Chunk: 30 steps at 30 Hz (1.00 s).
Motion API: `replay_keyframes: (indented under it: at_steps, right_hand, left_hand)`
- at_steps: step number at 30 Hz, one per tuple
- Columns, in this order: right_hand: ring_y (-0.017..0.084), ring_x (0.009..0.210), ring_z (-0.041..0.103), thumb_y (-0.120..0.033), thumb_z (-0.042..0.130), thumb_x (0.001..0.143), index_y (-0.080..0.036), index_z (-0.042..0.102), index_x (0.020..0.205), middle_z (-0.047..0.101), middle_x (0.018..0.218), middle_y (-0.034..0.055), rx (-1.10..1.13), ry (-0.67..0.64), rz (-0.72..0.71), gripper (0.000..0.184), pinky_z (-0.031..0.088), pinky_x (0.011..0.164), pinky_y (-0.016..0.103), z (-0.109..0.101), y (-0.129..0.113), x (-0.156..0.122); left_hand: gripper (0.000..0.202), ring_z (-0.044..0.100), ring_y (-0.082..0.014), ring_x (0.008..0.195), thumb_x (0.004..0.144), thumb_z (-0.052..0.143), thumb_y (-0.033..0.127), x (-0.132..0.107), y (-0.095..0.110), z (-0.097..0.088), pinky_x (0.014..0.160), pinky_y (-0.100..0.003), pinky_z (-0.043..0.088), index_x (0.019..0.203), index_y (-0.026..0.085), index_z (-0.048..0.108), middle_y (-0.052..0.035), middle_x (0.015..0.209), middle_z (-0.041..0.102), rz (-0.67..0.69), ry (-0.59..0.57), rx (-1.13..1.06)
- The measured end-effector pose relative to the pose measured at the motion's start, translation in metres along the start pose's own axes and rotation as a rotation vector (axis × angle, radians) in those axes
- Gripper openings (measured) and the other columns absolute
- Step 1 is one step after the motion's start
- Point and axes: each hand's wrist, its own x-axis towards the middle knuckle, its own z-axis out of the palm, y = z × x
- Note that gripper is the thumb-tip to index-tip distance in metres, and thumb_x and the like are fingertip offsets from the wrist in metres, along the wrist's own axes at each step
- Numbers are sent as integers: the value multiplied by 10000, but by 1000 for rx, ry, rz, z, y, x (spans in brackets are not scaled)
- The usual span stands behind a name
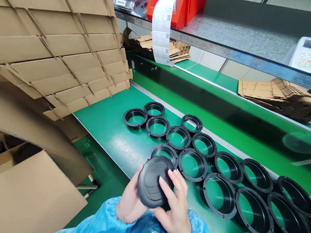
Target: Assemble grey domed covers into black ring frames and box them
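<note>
Between my two hands, close to my body, is a round black plastic cap (153, 183) with raised lines on its face. My left hand (131, 199) grips its left edge and underside. Over on its right side, my right hand (174, 206) holds the rim, with fingertips resting on the face. The cap's underside is hidden. Just beyond it stands a black ring (164, 147), partly covered by the cap. Several more black rings (192, 164) of the same kind lie in rows on the green tabletop (104, 122).
Cardboard dividers (68, 43) rise at the left above an open carton (22, 198). A metal shelf (239, 25) crosses the back, bearing a red bin (190, 4), a paper label strip (162, 31) and a white remote (307, 55). Folded cardboard (278, 95) lies below the shelf.
</note>
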Motion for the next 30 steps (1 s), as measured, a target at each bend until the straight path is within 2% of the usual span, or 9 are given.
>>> replay_keyframes:
  at_steps: [1, 3, 6, 9, 12, 16, 20, 25, 30]
  right_hand:
    - [329, 1547, 289, -352, 649, 989, -351, 380, 1608, 336, 1680, 32, 79, -6, 48, 674, 300, 1268, 534, 0, 1, -1]
    - [311, 1466, 457, -294, 613, 1008, -365, 487, 1549, 510, 1580, 33, 301, 3, 233, 560, 386, 1233, 507, 1, 2, -3]
    - [280, 1230, 669, -439, 507, 1062, -302, 697, 1349, 724, 1313, 64, 732, 101, 593, 370, 546, 1089, 447, 3, 3, 2]
    - [284, 1111, 715, -576, 508, 1032, -234, 759, 1229, 758, 1219, 100, 1162, 162, 789, 468, 602, 998, 464, 4, 0, 12]
    - [249, 992, 743, -552, 563, 1017, -242, 767, 1212, 768, 1185, 93, 1310, 142, 804, 419, 635, 925, 449, 3, -4, 21]
    - [227, 940, 755, -498, 562, 1033, -266, 759, 1240, 767, 1202, 86, 1443, 113, 785, 368, 652, 873, 432, 1, -6, 24]
    - [231, 955, 761, -497, 599, 1015, -268, 757, 1247, 752, 1253, 79, 1505, 112, 817, 363, 668, 803, 397, 3, -3, 23]
    - [219, 967, 761, -536, 588, 1014, -261, 752, 1266, 770, 1201, 89, 1546, 108, 851, 408, 657, 838, 389, 3, -1, 23]
    - [170, 992, 746, -507, 648, 990, -290, 744, 1278, 725, 1311, 41, 1544, 158, 918, 373, 632, 855, 297, 3, -2, 23]
  left_hand:
    - [568, 490, -303, 1445, 836, 757, 694, -1, -1, 4, 1303, -440, 311, 1219, 275, 756, -28, 1299, 726, 33, -17, 45]
    - [649, 357, -293, 1530, 892, 615, 780, -4, -2, 12, 1328, -462, 231, 1354, 326, 659, -24, 1509, 577, 165, -38, 188]
    - [567, 160, -247, 1599, 959, 573, 710, -7, -1, 14, 1341, -439, 141, 1428, 391, 559, 33, 1682, 322, 374, 23, 509]
    - [504, 176, -237, 1591, 968, 661, 579, -8, 1, 9, 1320, -410, 200, 1424, 397, 548, 27, 1674, 330, 400, 110, 716]
    - [515, 282, -227, 1553, 966, 673, 559, -8, 2, 4, 1219, -301, 369, 1429, 379, 534, 5, 1620, 419, 404, 141, 711]
    - [467, 385, -189, 1496, 980, 686, 483, -8, 2, 2, 1148, -182, 409, 1412, 355, 563, 13, 1566, 496, 463, 111, 713]
    - [424, 484, -182, 1425, 1002, 669, 409, -11, 1, -3, 1128, -172, 442, 1411, 343, 582, -1, 1516, 556, 519, 96, 760]
    - [405, 606, -180, 1309, 980, 706, 386, -15, 0, -5, 1067, -175, 510, 1375, 346, 625, -19, 1444, 630, 557, 95, 805]
    - [391, 619, -165, 1303, 973, 715, 391, -15, 4, -7, 1058, -160, 503, 1356, 360, 642, -13, 1434, 643, 584, 117, 864]
